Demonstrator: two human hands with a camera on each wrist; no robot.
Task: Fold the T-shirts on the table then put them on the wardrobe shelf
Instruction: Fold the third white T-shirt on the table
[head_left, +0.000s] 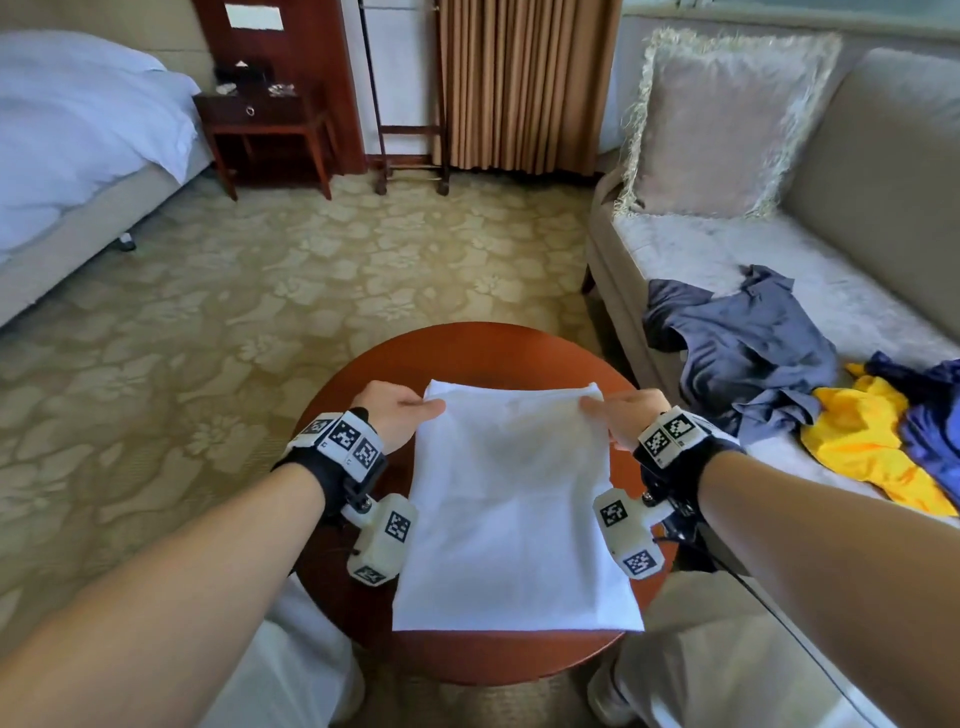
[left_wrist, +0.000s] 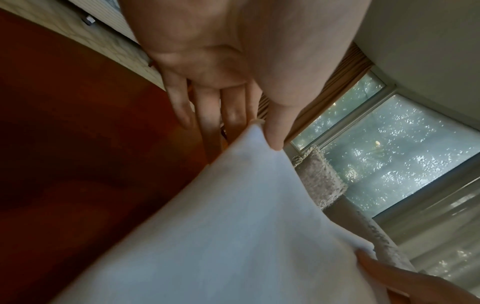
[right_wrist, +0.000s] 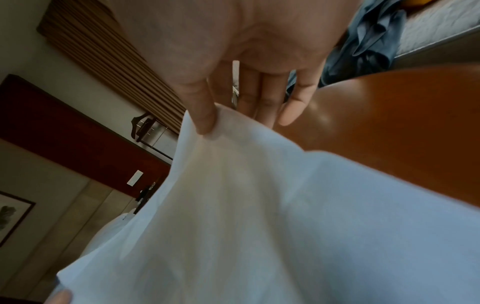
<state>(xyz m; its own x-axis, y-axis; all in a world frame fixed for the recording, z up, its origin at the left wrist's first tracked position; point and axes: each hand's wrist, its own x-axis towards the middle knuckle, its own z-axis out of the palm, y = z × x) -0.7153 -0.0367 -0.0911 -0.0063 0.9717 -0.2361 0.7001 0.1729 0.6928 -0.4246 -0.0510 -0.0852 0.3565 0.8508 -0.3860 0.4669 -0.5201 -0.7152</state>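
While both hands, left (head_left: 400, 413) and right (head_left: 626, 415), pinch the half-folded shirt's (head_left: 514, 519) far corners, other clothes (head_left: 753, 353) lie unfolded on the sofa (head_left: 727, 244).

Hotel room: bed (head_left: 78, 130), nightstand (head_left: 265, 135), sofa (head_left: 857, 208), curtains (head_left: 524, 83).

Your white T-shirt (head_left: 514, 499) hides the middle of the table (head_left: 483, 353). At 3 o'clock, the frame edge crops the yellow garment (head_left: 862, 436). Both wrist views show the cloth blurred.

Soft daylight from the window (left_wrist: 389, 148); wrist views dim, blurred, edge-warped.
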